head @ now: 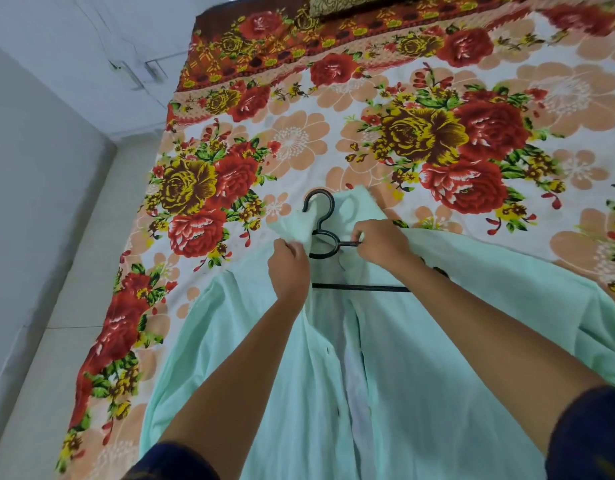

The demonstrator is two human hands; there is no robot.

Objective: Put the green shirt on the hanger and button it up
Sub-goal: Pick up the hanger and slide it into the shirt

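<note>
The pale green shirt (420, 358) lies spread on the bed, front side up and unbuttoned down the middle. A black hanger (325, 230) sits inside its neck, hook pointing away from me, its lower bar showing between the open front edges. My left hand (288, 268) grips the left collar edge beside the hanger's neck. My right hand (379, 242) pinches the right front edge of the shirt at the hanger's right arm. Both shoulders of the hanger are hidden under cloth.
The bed carries a floral sheet (437, 133) with red and yellow roses. A patterned pillow (351, 3) lies at the far top edge. Pale tiled floor (56, 306) and a grey wall run along the left of the bed.
</note>
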